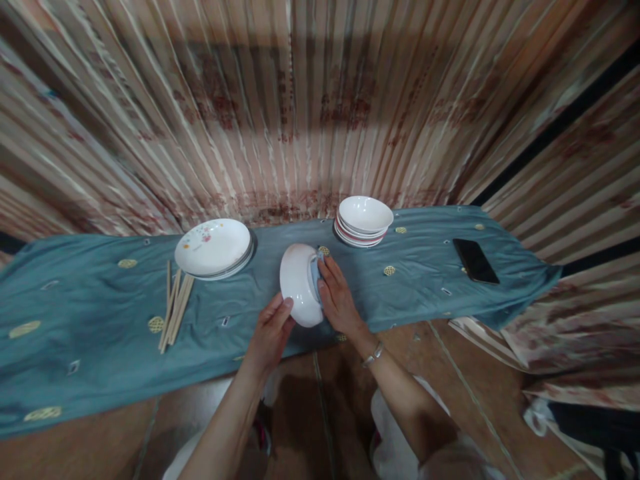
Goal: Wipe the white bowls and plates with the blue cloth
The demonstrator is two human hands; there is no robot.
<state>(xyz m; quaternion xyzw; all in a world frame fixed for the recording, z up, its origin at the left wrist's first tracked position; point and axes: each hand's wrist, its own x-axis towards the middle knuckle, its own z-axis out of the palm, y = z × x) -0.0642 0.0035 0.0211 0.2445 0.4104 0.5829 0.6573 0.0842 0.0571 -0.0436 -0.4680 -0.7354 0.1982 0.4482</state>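
A white bowl (297, 283) is tilted on its side in front of me, above the near part of the cloth-covered table. My left hand (274, 327) grips its rim from the lower left, thumb on the outer wall. On the bowl's right side, my right hand (337, 293) presses a light blue cloth (316, 277) against it, fingers closed over the cloth. The bowl hides part of the cloth. Behind and to the right stands a stack of white bowls (365, 217), some with red bands. To the left lies a stack of white plates (213, 247) with a floral print on top.
Several wooden chopsticks (176, 310) lie in front of the plates. A black phone (476, 261) rests at the table's right end. The table wears a teal patterned cloth (100, 333). Curtains (320, 133) hang close behind it, and a dark pole (560, 130) slants at the right.
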